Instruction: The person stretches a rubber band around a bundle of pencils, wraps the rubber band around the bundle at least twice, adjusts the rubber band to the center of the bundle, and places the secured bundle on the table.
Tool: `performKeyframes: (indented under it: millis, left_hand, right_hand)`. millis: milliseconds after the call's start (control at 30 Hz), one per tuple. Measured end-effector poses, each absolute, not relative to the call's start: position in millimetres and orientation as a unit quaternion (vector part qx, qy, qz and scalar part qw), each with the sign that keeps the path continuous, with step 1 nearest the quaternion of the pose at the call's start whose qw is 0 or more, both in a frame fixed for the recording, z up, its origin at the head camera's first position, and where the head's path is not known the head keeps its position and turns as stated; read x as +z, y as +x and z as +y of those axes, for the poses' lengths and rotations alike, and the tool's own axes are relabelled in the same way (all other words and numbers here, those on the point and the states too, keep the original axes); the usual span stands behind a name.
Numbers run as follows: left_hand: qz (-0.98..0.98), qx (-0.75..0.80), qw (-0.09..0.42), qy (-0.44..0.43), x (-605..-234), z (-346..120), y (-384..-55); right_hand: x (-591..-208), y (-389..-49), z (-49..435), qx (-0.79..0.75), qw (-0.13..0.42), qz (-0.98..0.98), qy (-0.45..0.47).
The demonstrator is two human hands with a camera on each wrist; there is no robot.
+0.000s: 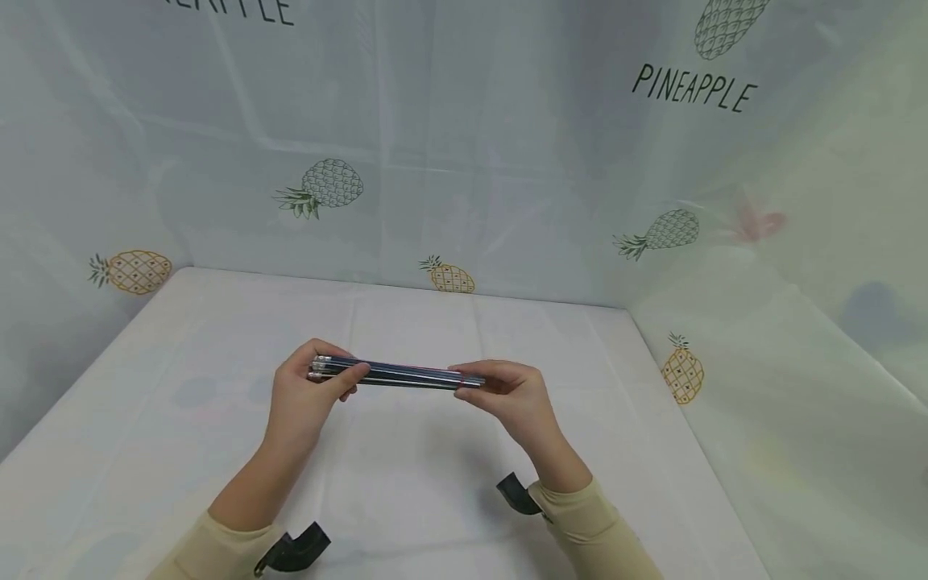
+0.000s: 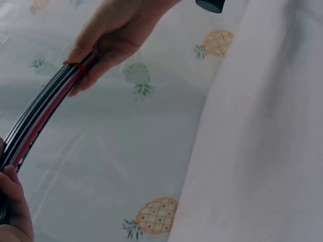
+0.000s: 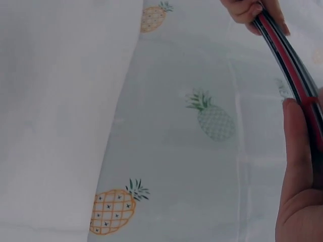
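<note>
A slim bundle of dark pencils (image 1: 409, 376) is held level above the table between both hands. My left hand (image 1: 300, 399) grips the end with the silvery ferrules, thumb laid across the near side. At the other end, my right hand (image 1: 518, 395) pinches the bundle between thumb and fingers. Just by the right fingertips, a thin red band (image 2: 81, 67) wraps around the pencils. In the right wrist view, a red pencil (image 3: 280, 44) runs along the bundle among the dark ones.
A white cloth covers the table (image 1: 406, 483). Behind it hangs a pale curtain (image 1: 471, 201) printed with pineapples, which continues along both sides. A black curved piece is fixed at each cuff, the left piece (image 1: 297, 549) and the right piece (image 1: 518, 493).
</note>
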State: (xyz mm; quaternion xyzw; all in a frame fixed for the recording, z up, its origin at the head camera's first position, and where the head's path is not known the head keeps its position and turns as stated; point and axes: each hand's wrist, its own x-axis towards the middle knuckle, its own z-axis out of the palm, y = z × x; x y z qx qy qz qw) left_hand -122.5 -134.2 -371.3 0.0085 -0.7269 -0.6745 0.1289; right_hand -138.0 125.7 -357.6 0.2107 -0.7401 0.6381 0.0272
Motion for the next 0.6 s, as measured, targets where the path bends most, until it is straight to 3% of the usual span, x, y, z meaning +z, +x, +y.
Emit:
performKeyframes:
  millis: [233, 400, 600]
  left_hand:
    - [-0.734, -0.669, 0.116, -0.027, -373, -125, -120]
    - [-0.748, -0.657, 0.065, -0.07, -375, -127, -121]
    - [-0.732, -0.672, 0.047, -0.103, -379, -127, -124]
  right_hand:
    - [-358, -137, 120, 0.588, 0.006, -0.783, 0.202]
    - [-357, -140, 128, 0.593, -0.012, -0.788, 0.166]
    - [-354, -143, 137, 0.587, -0.057, -0.79, 0.167]
